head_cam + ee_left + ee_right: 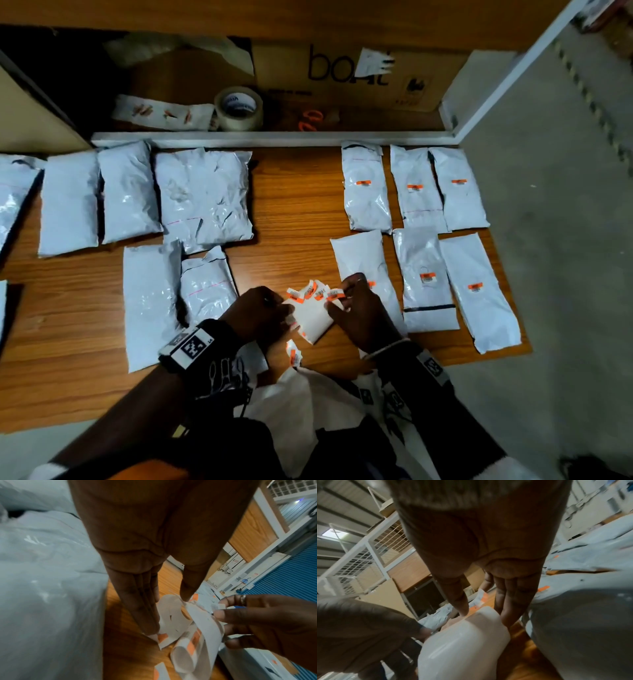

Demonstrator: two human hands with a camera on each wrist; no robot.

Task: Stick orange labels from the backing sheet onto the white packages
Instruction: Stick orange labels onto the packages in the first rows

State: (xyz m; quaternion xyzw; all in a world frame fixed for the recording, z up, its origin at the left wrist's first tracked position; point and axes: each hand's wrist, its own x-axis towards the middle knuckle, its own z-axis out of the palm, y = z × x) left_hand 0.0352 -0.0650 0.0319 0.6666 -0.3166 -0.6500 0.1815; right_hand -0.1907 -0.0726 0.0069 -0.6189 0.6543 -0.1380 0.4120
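While both hands work over the middle of a wooden table (294, 212), the left hand (257, 317) pinches the near edge of a white backing sheet (313, 317), and the right hand (359, 308) pinches an orange label (335, 294) at the sheet's far edge, seemingly peeling it. Several more orange labels curl up loosely along that edge. To the right lie six white packages; five clearly show a label, and the nearest of them (363, 257) sits partly under the right hand, with a bit of orange showing beside the fingers. To the left lie unlabelled packages (130, 192), well apart from the hands.

Likely risks, judging from this: the half-lifted labels may stick to each other or to the fingers, because they stand loose and close together. The label being peeled could fold on itself or tear if pulled fast. One loose label strip (294, 354) lies near the table's front edge and could be brushed off by a wrist.
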